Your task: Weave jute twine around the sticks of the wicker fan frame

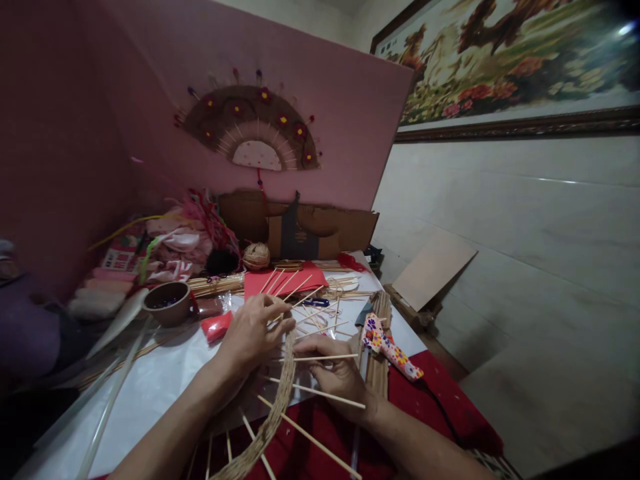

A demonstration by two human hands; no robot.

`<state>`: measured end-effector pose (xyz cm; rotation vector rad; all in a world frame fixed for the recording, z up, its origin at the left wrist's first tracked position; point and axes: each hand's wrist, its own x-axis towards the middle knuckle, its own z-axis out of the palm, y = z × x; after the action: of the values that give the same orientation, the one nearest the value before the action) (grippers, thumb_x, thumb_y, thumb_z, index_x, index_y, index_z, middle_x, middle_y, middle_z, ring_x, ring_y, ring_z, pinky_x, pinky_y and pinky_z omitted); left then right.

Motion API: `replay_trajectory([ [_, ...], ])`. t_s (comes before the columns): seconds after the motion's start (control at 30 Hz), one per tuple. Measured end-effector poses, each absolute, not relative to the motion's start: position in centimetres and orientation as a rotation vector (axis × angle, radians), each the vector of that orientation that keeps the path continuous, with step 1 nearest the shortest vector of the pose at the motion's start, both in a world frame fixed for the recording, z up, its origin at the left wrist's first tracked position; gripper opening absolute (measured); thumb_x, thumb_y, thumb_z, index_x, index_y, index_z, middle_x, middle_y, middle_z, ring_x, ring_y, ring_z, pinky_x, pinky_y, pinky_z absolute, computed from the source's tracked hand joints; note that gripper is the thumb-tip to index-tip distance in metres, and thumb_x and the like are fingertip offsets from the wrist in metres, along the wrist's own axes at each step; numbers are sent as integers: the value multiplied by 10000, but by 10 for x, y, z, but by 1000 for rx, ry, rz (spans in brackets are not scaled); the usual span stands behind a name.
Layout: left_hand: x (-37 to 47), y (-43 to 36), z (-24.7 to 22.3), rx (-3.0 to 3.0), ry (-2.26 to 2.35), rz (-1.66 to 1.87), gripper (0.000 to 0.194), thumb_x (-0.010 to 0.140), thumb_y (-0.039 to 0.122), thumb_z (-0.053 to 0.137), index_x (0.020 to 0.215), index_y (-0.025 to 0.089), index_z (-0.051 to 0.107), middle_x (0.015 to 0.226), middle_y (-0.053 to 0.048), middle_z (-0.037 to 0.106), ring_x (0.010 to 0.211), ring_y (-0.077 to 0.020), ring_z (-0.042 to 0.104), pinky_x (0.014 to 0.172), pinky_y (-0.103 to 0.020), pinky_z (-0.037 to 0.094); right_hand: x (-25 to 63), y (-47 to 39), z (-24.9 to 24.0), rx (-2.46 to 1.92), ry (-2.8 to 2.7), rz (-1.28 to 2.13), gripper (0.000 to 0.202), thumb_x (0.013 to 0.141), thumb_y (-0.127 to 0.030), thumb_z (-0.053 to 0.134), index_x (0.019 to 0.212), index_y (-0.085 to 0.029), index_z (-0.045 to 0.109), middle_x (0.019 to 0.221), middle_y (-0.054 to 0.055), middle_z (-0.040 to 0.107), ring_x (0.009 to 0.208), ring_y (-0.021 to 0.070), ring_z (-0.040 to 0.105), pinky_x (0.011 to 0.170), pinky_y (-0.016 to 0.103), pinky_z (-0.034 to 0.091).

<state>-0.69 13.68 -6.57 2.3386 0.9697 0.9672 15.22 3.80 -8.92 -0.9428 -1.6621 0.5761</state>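
A curved woven band of tan twine (274, 417) runs from my hands down to the bottom edge of the view. Thin wooden sticks (320, 393) pass through it and fan out on both sides. My left hand (257, 327) grips the band's upper end from the left, fingers bent over it among several sticks. On the other side, my right hand (340, 377) pinches at the band, its thumb and fingers close around the base of one stick. The right fingertips are partly hidden behind the band and stick.
A glue gun in flowered cloth (390, 347) lies on cardboard at the right. A brown bowl (169, 307), a red packet (217, 327), red paper (257, 283) and a twine ball (257, 256) are beyond my hands. A finished fan (255, 123) hangs on the pink board.
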Motion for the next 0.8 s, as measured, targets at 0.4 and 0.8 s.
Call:
replay_trajectory([
  [0.4, -11, 118, -37, 2325, 617, 635, 57, 709, 175, 633, 681, 218, 657, 731, 2, 595, 774, -163, 522, 720, -303, 408, 151, 36, -91, -1062, -1622, 576, 129, 784, -191, 546, 864, -183, 647, 752, 28, 645, 698, 141, 577, 631, 254, 452],
  [0.8, -18, 120, -37, 2349, 527, 601, 95, 707, 129, 607, 631, 185, 616, 715, 2, 607, 712, -134, 524, 640, -248, 405, 155, 40, -81, -1266, -1410, 1108, 175, 669, -272, 684, 605, -129, 606, 561, -22, 544, 503, 74, 468, 473, 193, 355],
])
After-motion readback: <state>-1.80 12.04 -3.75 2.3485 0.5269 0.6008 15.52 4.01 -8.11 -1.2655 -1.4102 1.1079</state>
